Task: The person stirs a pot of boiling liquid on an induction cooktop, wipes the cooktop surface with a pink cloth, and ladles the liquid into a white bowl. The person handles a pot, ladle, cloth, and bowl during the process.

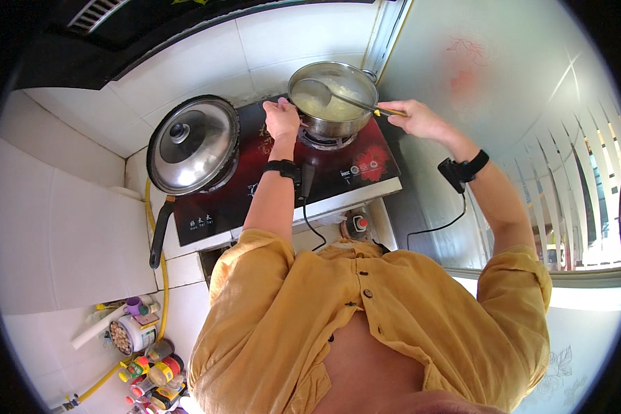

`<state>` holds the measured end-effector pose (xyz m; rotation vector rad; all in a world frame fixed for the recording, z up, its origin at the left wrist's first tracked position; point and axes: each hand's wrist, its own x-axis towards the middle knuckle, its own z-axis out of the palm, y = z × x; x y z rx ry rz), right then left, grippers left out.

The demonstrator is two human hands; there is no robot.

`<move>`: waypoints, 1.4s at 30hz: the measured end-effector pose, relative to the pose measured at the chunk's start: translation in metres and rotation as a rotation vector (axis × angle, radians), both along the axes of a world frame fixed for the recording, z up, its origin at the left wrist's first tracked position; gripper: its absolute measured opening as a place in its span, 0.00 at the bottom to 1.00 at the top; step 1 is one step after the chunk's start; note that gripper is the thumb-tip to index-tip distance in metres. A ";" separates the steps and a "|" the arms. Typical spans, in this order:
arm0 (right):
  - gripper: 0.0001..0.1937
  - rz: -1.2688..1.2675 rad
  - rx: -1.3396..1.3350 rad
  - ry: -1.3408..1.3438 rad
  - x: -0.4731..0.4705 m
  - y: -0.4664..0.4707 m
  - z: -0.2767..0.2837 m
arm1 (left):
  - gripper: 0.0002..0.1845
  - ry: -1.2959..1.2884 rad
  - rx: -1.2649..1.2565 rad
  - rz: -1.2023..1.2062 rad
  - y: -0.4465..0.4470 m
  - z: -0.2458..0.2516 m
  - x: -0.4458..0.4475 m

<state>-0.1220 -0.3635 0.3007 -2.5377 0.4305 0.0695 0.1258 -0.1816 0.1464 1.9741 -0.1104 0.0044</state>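
Note:
A stainless steel pot [336, 127] with pale yellowish, steaming contents stands on the right burner of a dark red glass-top gas stove [269, 171]. My right hand [411, 120] is closed on the handle of a metal ladle [313, 93], whose bowl lies over the left part of the pot. At the pot's left side, my left hand [281, 120] has its fingers curled around something pinkish, perhaps a cloth on the pot's handle; the fingers hide most of it. On the left burner sits a black frying pan [161, 233] under a domed metal lid [196, 147].
The pan's handle juts past the stove's front left edge. A frosted glass panel [497, 103] rises at the right, and a range hood [72, 57] hangs above. Sauce bottles [165, 370] and a tub [134, 334] stand lower left, near a yellow hose [164, 290]. Black cables hang from both wrists.

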 end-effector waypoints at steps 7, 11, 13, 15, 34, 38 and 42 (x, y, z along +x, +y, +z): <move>0.21 -0.069 -0.272 -0.090 -0.022 -0.008 -0.005 | 0.17 0.000 -0.026 -0.036 0.005 0.007 -0.006; 0.21 0.010 -0.335 -0.217 -0.020 -0.004 -0.010 | 0.18 0.002 0.012 -0.035 0.006 0.013 -0.010; 0.22 -0.037 -0.212 -0.168 -0.015 0.002 -0.011 | 0.18 0.014 0.024 -0.040 0.006 0.015 -0.011; 0.23 -0.193 0.123 0.046 -0.007 0.008 -0.008 | 0.17 0.020 0.019 -0.047 0.007 0.018 -0.012; 0.23 -0.077 0.283 0.284 -0.029 0.024 0.039 | 0.14 0.019 -0.004 -0.037 0.002 0.005 -0.004; 0.22 0.038 0.137 0.272 -0.035 -0.005 0.070 | 0.15 0.033 -0.039 -0.044 0.001 0.003 -0.002; 0.22 0.102 -0.102 0.071 -0.036 -0.033 0.060 | 0.17 0.030 -0.056 -0.060 0.000 0.000 0.002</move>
